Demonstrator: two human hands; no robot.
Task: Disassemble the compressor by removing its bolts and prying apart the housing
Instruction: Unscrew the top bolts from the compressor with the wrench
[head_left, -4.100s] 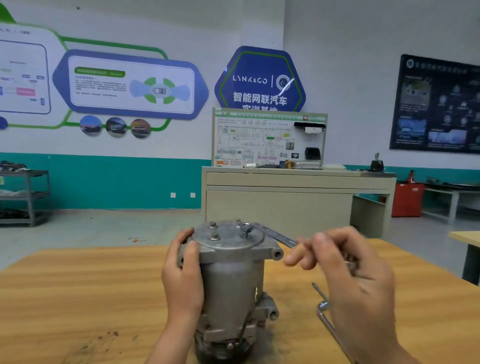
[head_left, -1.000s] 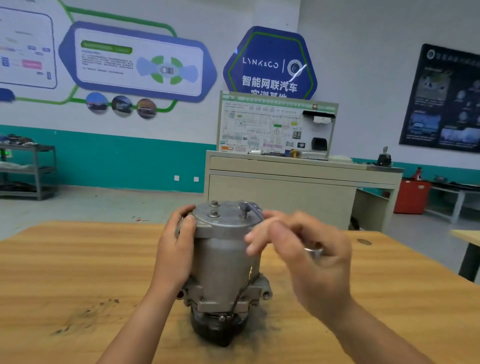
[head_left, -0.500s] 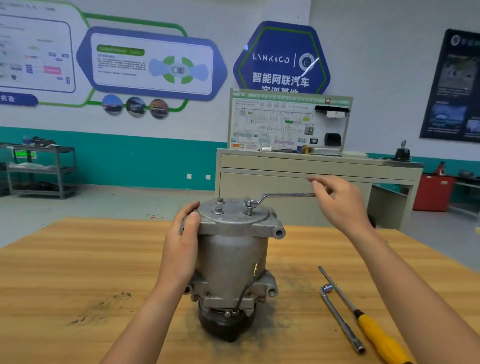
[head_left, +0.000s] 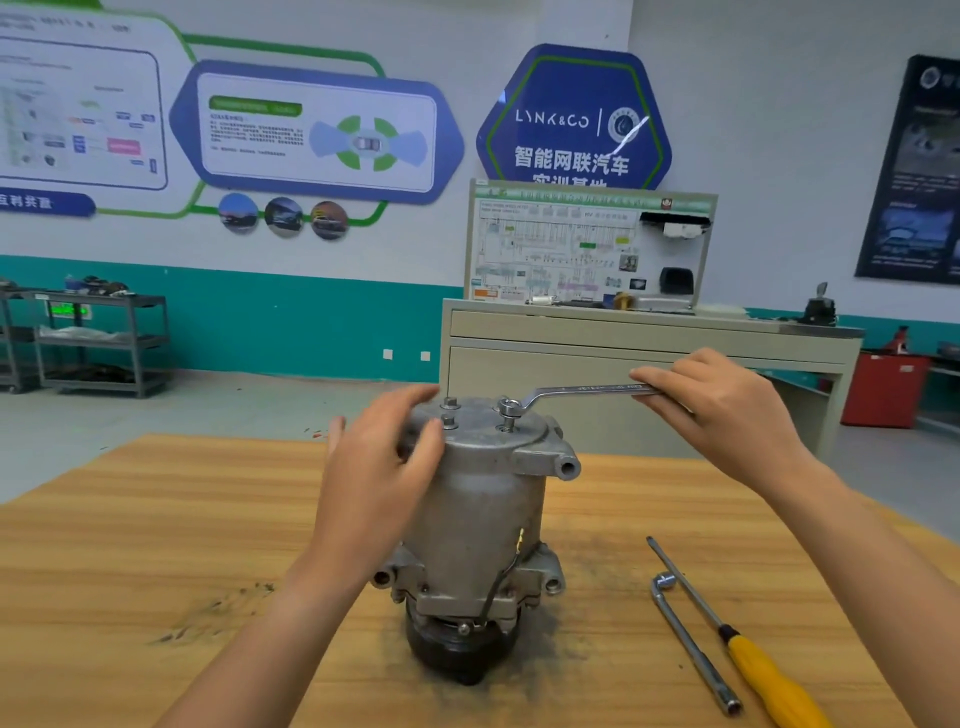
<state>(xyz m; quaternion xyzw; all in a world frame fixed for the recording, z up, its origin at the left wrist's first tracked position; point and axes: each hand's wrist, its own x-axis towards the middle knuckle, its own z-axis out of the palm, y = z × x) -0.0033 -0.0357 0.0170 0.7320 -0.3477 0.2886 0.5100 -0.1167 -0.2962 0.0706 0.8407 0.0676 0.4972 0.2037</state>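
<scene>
One compressor (head_left: 483, 519) stands on the wooden table (head_left: 130, 519); teal wall (head_left: 311, 322) behind.

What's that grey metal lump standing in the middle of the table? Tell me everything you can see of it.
The compressor is a grey cast-metal cylinder standing upright on the wooden table, its dark pulley end down. Its round top cap carries raised bolts and a side port; lugs ring the lower body, and a black wire runs down the side. The left hand rests against its upper side; a wrench, held by the right hand, sits on one bolt.
</scene>
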